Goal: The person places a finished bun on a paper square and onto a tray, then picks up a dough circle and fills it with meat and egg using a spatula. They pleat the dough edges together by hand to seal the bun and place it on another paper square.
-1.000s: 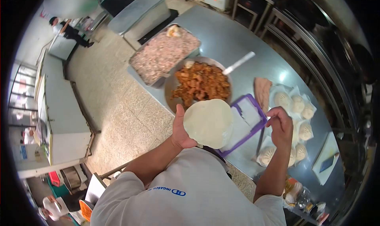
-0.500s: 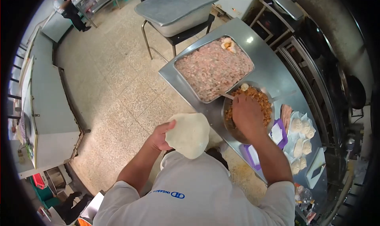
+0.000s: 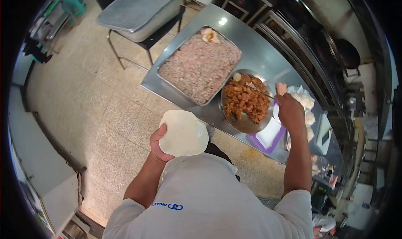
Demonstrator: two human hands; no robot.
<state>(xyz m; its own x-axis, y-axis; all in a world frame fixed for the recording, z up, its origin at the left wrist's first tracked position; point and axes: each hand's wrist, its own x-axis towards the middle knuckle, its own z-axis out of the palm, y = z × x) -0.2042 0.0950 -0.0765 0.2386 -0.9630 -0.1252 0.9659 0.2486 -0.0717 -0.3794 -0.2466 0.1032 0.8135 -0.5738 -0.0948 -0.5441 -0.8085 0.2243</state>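
A round, flat sheet of dough point(image 3: 184, 133) rests in my left hand point(image 3: 159, 143), with the thumb over its left edge. My right hand point(image 3: 289, 111) is closed around the end of a thin metal utensil point(image 3: 264, 93) at the right side of a round metal bowl point(image 3: 241, 125). The utensil's far end lies over the reddish-brown chopped filling point(image 3: 245, 98) in the bowl. A small pale lump point(image 3: 237, 77) sits at the bowl's upper rim. Beside the bowl, a rectangular tray point(image 3: 180, 89) holds pinkish minced filling point(image 3: 201, 61) with a piece of dough point(image 3: 210, 36) on top.
Purple-edged containers point(image 3: 268, 137) and several pleated buns point(image 3: 305, 100) stand right of the bowl on the metal table point(image 3: 255, 46). A lidded tub point(image 3: 142, 12) rests on a chair behind. A white board point(image 3: 324, 134) lies farther right. Part of another person point(image 3: 324, 224) shows at lower right.
My right hand has moved out of the filling to the bowl's right side and now holds the utensil. The view has shifted, and the dough remains in my left hand.
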